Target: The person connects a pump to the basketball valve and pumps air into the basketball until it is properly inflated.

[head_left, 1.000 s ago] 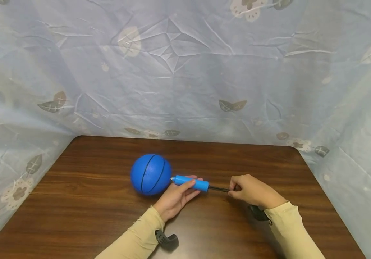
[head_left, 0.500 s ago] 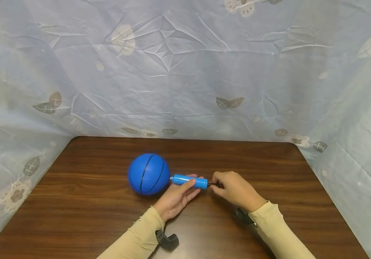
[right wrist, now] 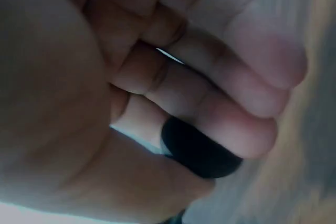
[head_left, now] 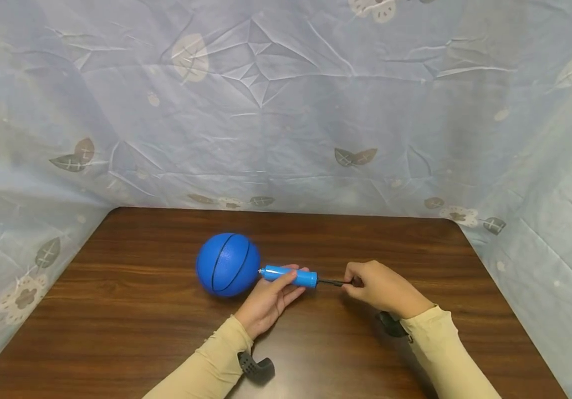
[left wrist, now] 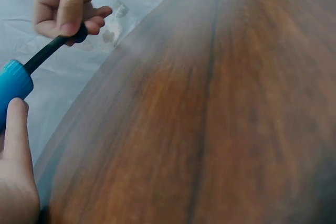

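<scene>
A blue ball with black lines [head_left: 228, 264] rests on the table, left of centre. My left hand [head_left: 269, 302] holds the blue barrel of a hand pump [head_left: 291, 276] between thumb and fingers, and the pump's thin metal needle meets the ball's right side. How deep the needle sits in the ball cannot be told. My right hand [head_left: 386, 288] pinches the pump's black handle, with part of the dark rod drawn out of the barrel. In the right wrist view the rounded black handle end [right wrist: 199, 150] lies between thumb and curled fingers.
The brown wooden table [head_left: 131, 332] has rounded far corners. A pale patterned cloth [head_left: 306, 122] hangs behind it and along both sides. Each wrist wears a dark strap mount, such as the left one [head_left: 256, 368].
My right hand first pushed the handle in towards the barrel, then drew it back out to the right. The left hand, pump barrel and ball have hardly moved.
</scene>
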The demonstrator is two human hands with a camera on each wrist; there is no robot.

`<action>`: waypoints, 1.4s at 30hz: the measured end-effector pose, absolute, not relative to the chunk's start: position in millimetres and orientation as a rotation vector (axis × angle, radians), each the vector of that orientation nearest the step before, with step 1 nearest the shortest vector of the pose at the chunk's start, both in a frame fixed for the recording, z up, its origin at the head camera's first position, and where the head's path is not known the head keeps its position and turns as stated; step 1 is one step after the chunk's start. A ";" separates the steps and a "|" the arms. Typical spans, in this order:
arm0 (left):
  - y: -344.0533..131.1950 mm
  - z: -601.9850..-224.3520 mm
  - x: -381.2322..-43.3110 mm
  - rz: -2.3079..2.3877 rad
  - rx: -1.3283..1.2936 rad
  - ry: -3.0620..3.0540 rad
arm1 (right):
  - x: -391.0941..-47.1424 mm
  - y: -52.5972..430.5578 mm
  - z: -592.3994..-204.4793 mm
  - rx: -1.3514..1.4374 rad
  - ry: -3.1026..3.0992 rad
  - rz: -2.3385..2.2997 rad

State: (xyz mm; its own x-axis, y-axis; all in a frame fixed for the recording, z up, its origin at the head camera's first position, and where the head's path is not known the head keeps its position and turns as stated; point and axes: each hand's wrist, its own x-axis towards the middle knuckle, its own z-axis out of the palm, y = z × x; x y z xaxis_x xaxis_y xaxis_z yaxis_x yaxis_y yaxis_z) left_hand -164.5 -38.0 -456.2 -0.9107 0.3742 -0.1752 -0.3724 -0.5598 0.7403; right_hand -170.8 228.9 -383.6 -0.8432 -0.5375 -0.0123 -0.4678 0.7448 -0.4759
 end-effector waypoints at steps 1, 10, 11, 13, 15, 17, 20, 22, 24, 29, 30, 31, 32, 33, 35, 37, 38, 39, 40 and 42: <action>-38.3 -455.7 -164.6 2.464 -0.006 1.165 | -171.7 233.0 -382.3 -0.801 2.790 -0.695; -37.8 -457.7 -165.5 2.483 -0.021 1.159 | -175.3 229.4 -386.4 -0.870 2.864 -0.709; -37.1 -458.0 -165.5 2.475 -0.014 1.158 | -174.9 226.0 -387.7 -0.887 2.880 -0.718; -36.2 -458.6 -165.2 2.460 0.006 1.159 | -173.9 217.8 -390.2 -0.927 2.901 -0.741; -35.4 -458.8 -164.6 2.446 0.021 1.161 | -173.2 209.1 -393.5 -0.971 2.914 -0.750; -34.1 -459.2 -163.9 2.431 0.036 1.167 | -172.1 201.5 -396.2 -1.006 2.920 -0.756; -32.1 -459.2 -162.9 2.424 0.040 1.163 | -170.2 195.0 -398.7 -1.018 2.945 -0.754; -31.6 -459.0 -162.5 2.423 0.041 1.164 | -168.9 193.3 -398.7 -1.014 2.962 -0.752; -31.9 -458.8 -162.5 2.422 0.042 1.164 | -168.0 193.7 -398.0 -0.999 2.964 -0.745; -34.2 -457.7 -162.6 2.398 0.049 1.191 | -168.0 203.3 -393.2 -0.941 2.881 -0.733; -34.6 -457.0 -162.5 2.400 0.043 1.192 | -168.4 206.8 -392.1 -0.926 2.865 -0.725; -35.2 -456.7 -162.5 2.406 0.035 1.190 | -168.9 210.4 -390.8 -0.911 2.855 -0.717; -35.9 -456.7 -162.7 2.415 0.026 1.186 | -169.5 214.0 -389.6 -0.896 2.851 -0.705; -36.6 -456.7 -163.1 2.427 0.016 1.179 | -170.1 217.5 -388.2 -0.887 2.848 -0.694; -37.9 -457.3 -164.1 2.449 -0.004 1.168 | -171.2 222.9 -386.2 -0.866 2.844 -0.684; -38.6 -458.2 -165.4 2.465 -0.010 1.161 | -172.5 225.2 -385.4 -0.870 2.845 -0.687; -38.7 -458.7 -166.1 2.471 -0.009 1.157 | -173.1 225.0 -385.5 -0.880 2.850 -0.690; -38.5 -459.0 -166.7 2.475 -0.008 1.153 | -173.7 223.9 -385.8 -0.891 2.861 -0.691; -38.1 -459.3 -167.1 2.476 -0.004 1.153 | -174.1 222.4 -386.6 -0.905 2.872 -0.693; -37.0 -459.5 -167.1 2.476 0.004 1.155 | -174.2 218.4 -388.7 -0.935 2.902 -0.694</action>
